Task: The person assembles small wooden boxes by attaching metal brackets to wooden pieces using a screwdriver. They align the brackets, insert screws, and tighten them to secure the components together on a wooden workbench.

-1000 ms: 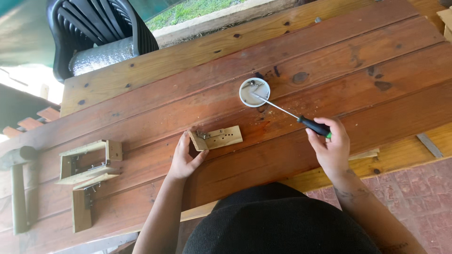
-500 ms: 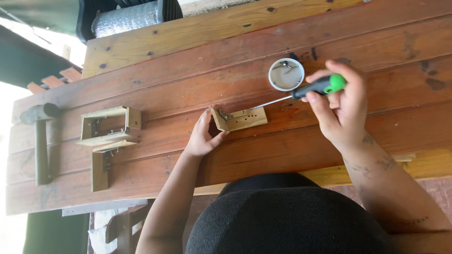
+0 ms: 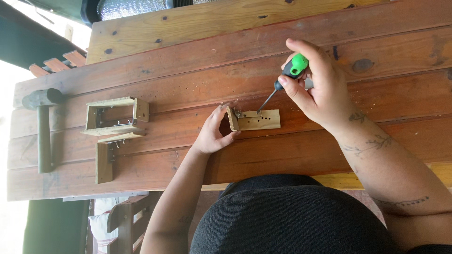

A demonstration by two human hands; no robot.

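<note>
Across the plank workbench (image 3: pixel 155 70), left hand (image 3: pixel 213 134) pinched the small drilled wooden block (image 3: pixel 256 120) while right hand (image 3: pixel 314 82), at two o'clock, gripped the green-handled screwdriver (image 3: pixel 282 82); best kept upright, pressing firmly.

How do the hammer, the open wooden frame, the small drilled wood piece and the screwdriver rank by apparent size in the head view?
Largest to smallest:
1. Hammer, longest, at the table's left end.
2. Open wooden frame.
3. Small drilled wood piece.
Screwdriver: unranked, since the right hand covers part of its green handle and it tilts toward the camera.
</note>
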